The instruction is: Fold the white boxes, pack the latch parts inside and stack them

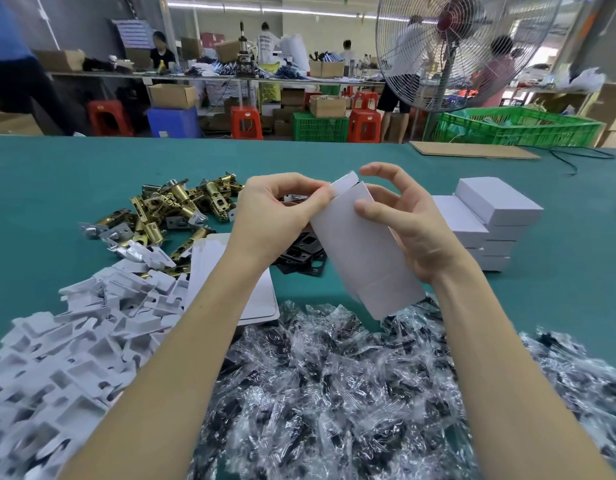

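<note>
White box (362,251) held tilted between both hands' fingers (322,199), top flap pinched.

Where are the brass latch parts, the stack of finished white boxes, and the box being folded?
brass latch parts (181,199), head view, a brass barrel.
stack of finished white boxes (497,199), head view, top box's lid.
box being folded (355,244), head view, its front panel.

I see both hands holding a white box (362,247) tilted above the green table (57,188). My left hand (275,216) pinches the flap at its top end; my right hand (407,223) grips its side, thumb on the front face. Brass latches (181,206) lie heaped far left, white inserts (84,334) nearer me, bagged parts (334,386) below the box, black plates (303,254) behind it. Flat blanks (230,271) lie under my left forearm. Closed boxes (490,216) are stacked to the right.
</note>
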`<state>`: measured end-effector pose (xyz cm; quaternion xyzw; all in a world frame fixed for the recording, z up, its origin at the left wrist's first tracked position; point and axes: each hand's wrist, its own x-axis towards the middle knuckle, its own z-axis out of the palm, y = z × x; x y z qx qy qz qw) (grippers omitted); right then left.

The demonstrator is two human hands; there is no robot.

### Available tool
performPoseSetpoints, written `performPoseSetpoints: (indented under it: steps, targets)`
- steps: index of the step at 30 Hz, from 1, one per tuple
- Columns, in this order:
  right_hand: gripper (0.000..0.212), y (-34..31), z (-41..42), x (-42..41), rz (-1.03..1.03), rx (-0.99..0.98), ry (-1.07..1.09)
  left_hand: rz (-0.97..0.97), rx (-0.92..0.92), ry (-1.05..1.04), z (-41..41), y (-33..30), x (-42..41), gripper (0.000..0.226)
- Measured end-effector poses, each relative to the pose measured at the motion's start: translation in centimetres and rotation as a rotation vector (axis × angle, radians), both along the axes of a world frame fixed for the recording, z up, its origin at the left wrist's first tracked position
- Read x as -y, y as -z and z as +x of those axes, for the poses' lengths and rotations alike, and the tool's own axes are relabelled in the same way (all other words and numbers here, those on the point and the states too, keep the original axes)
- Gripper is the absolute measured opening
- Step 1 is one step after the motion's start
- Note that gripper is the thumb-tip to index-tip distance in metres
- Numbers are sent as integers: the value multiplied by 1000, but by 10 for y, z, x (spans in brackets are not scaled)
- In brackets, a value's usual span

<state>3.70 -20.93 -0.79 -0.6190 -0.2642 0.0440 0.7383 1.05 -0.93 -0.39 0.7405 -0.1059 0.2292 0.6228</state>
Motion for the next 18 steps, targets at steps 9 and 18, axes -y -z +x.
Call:
performPoseSetpoints:
  steps: [9,18]
  targets:
    - [30,-7,0,1,-89,14,-10,13,-48,-15,-2,0,1,16]
    - [35,-7,2,1,-164,47,61,81,17,-23,-2,3,3,8]
